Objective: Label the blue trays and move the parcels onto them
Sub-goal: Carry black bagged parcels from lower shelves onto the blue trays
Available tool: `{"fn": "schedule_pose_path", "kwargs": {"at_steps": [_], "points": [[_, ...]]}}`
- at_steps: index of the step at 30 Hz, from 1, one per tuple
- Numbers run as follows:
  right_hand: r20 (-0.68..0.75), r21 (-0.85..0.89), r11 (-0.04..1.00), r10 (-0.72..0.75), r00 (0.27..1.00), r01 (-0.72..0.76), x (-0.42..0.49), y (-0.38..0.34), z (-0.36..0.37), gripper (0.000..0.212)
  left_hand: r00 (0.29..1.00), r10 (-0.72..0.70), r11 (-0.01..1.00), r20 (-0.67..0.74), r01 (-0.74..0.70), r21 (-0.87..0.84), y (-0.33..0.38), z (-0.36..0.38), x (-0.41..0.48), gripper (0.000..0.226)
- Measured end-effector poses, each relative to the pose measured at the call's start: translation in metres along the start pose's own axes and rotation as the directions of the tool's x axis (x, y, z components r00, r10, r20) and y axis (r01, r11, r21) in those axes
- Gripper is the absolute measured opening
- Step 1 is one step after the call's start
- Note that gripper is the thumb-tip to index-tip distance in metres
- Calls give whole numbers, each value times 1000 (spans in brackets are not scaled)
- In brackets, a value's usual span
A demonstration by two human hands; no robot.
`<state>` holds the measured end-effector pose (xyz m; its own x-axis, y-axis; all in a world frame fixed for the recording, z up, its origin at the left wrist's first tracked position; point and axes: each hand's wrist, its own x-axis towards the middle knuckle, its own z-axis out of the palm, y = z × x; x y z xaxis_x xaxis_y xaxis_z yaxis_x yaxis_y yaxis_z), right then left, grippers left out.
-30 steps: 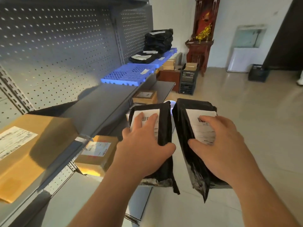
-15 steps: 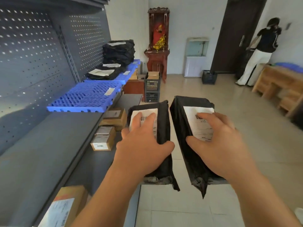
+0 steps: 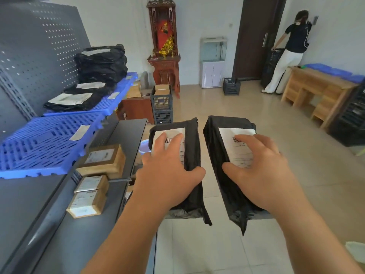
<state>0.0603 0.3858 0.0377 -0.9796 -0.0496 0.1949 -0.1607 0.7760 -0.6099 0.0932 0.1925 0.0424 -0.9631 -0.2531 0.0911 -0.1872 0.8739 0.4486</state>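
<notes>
Centrally, two black parcels are held out above the tiled floor, side by side and just apart. The left black parcel is grasped by the left hand: the fingers are laid over its white barcode label and the thumb is hooked round its right edge. The right black parcel is grasped by the right hand, with fingers spread across its white label and the thumb pressed near the left edge; what lies beneath either parcel is hidden. To the left, a grey shelf is seen against a perforated back panel. On it the near blue tray is set, bearing only a small paper slip. Just beyond, the far blue tray is loaded with flat black parcels and, behind them, a tall stack of black parcels. On a lower shelf level, nearer the hands, cardboard boxes with white labels are placed. Dark crates are stacked on the floor further off, and at the far right a person is seen beside a wooden desk
</notes>
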Motion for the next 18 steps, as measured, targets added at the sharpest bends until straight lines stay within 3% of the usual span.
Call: {"fn": "schedule_pose_path", "kwargs": {"at_steps": [10,18], "points": [[12,4,999,-41,999,41,162,43,-6,75,998,-65,998,-5,65,17,65,35,140,86],[83,11,999,-34,996,33,254,50,26,71,993,-112,993,20,112,22,60,54,232,88]]}}
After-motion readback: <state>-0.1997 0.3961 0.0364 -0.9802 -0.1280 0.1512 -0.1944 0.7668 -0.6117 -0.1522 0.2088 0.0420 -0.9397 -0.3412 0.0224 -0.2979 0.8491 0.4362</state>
